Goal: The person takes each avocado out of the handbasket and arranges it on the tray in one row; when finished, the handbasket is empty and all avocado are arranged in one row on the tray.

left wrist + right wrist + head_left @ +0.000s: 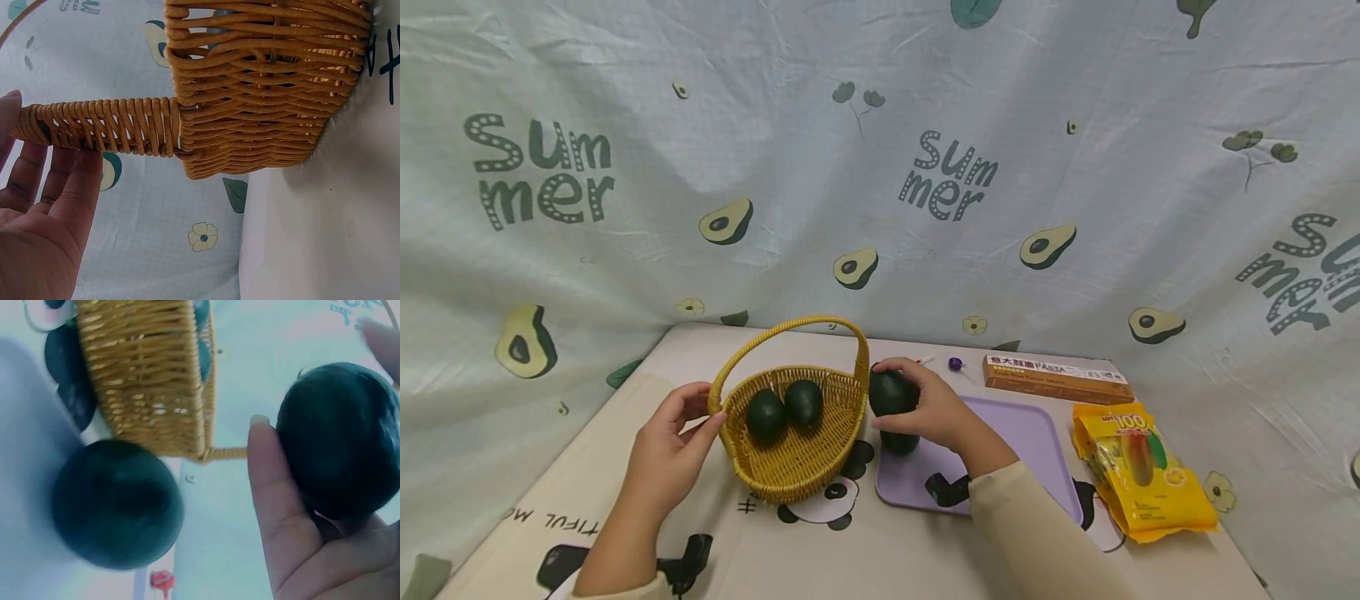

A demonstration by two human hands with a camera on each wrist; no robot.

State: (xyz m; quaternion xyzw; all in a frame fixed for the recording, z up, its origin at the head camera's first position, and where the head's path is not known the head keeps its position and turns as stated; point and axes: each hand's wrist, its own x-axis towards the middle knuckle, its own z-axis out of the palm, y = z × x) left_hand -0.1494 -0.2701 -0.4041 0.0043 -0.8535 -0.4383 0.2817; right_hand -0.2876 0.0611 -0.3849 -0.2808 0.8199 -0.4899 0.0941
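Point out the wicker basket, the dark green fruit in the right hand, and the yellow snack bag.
wicker basket [797,462], head view, on its woven inside floor.
dark green fruit [340,437], right wrist view, on the middle of its bare skin.
yellow snack bag [1138,467], head view, on the bag's front face.

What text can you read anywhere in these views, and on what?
"Summer": backdrop cloth, printed several times.
"PASTA": brown box; its other print is too small to read.
"100": yellow packet; the rest is blurred.
Table mat: upside-down letters, partly cut off, unreadable.
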